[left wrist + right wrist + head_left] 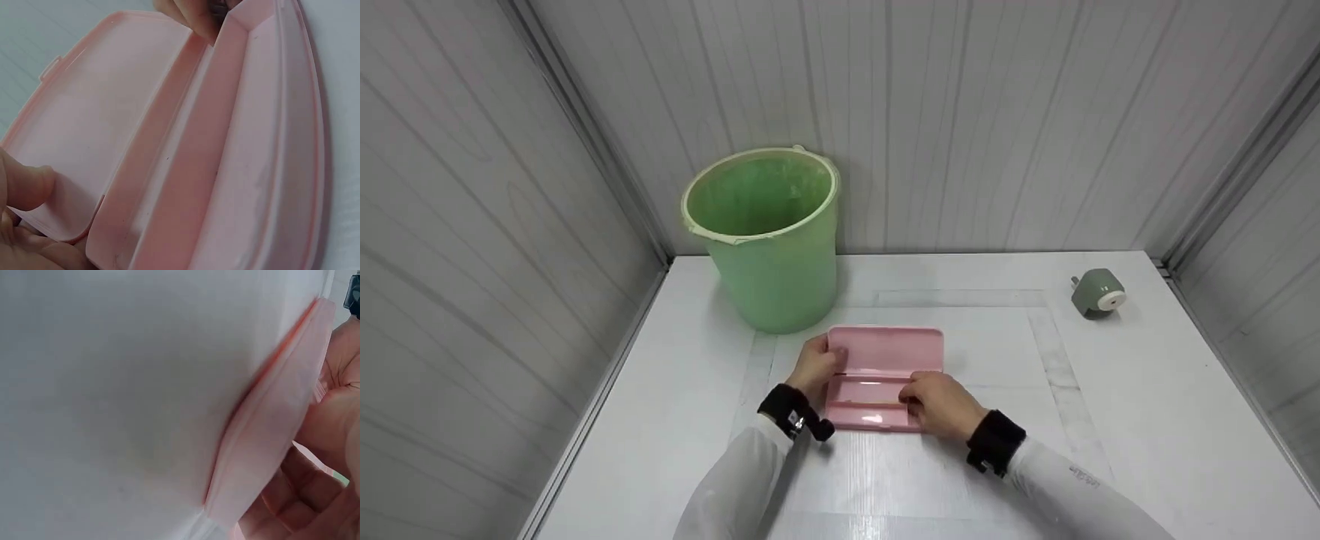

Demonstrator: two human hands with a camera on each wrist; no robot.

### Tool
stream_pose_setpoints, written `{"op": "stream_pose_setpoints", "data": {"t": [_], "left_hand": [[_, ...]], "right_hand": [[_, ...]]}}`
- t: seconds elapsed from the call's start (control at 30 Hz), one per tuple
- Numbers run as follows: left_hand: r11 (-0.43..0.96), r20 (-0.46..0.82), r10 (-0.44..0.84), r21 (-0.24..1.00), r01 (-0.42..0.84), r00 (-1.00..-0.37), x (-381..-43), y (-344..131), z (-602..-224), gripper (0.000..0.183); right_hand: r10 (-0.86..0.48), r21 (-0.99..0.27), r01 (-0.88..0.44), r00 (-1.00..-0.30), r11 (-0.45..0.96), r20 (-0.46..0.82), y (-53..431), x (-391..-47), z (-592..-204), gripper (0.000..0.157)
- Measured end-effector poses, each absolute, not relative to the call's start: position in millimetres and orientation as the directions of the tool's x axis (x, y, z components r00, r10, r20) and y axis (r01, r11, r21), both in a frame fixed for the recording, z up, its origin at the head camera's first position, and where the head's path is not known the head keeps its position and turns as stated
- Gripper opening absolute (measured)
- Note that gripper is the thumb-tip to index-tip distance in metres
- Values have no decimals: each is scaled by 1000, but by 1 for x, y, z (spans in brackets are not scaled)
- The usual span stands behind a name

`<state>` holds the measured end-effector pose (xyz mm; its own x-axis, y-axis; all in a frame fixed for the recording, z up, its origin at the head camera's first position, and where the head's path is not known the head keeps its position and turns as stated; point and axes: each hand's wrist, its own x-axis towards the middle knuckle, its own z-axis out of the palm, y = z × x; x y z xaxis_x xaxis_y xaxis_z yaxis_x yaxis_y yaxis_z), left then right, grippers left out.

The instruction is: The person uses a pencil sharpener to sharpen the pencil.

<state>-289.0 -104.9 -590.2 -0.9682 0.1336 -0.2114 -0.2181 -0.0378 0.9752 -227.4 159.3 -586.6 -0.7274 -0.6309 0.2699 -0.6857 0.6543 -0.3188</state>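
Observation:
A pink plastic pencil case (872,391) lies open on the white table, its lid (885,351) folded back on the far side. A lengthwise divider (194,146) splits the inside into two long troughs. My left hand (816,367) grips the left end near the hinge, with the thumb laid on the lid's inner face and fingers beneath it. At the opposite end, my right hand (945,403) holds the case with curled fingers, some fingertips dipping into the far trough. Part of that grip is hidden behind the hand.
Behind the case to the left stands a tall light-green bucket (784,277). A small grey-green plug-in device (1096,292) with a white round part lies at the back right. Ribbed grey-white walls (960,127) enclose the table, which has strips of clear tape (1061,375) on it.

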Motion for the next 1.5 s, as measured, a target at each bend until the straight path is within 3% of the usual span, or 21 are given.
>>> {"op": "stream_pose_setpoints", "data": {"t": [0.27, 0.43, 0.53, 0.67, 0.97, 1.13, 1.3, 1.5], "left_hand": [[-52, -241, 139, 967, -251, -960, -287, -104, -591, 25], [-85, -236, 151, 964, -250, -960, -287, -105, -588, 23], [-144, -223, 195, 957, -253, -955, -286, -109, -585, 26], [-191, -183, 177, 958, -216, -967, -288, -118, -580, 44], [-180, -165, -103, 973, -144, -981, -288, -127, -565, 48], [-236, -94, -246, 971, -35, -965, -280, -123, -552, 39], [-324, -29, -128, 946, 15, -991, -268, -105, -540, 33], [-391, 48, 48, 920, 25, -998, -255, -78, -532, 41]], "right_hand": [[-598, -518, -491, -800, 700, -51, 156, -240, -567, 12], [-587, -535, -446, -801, 717, -120, 154, -248, -559, 11], [-561, -562, -411, -819, 717, -117, 156, -249, -560, 12], [-551, -589, -397, -829, 703, -98, 158, -250, -562, 11], [-552, -701, -407, -833, 586, 22, 163, -246, -549, 8], [-517, -773, -413, -846, 481, 130, 158, -243, -537, 9], [-456, -841, -394, -866, 369, 206, 148, -237, -528, 8], [-374, -894, -347, -898, 282, 231, 136, -233, -523, 15]]}}
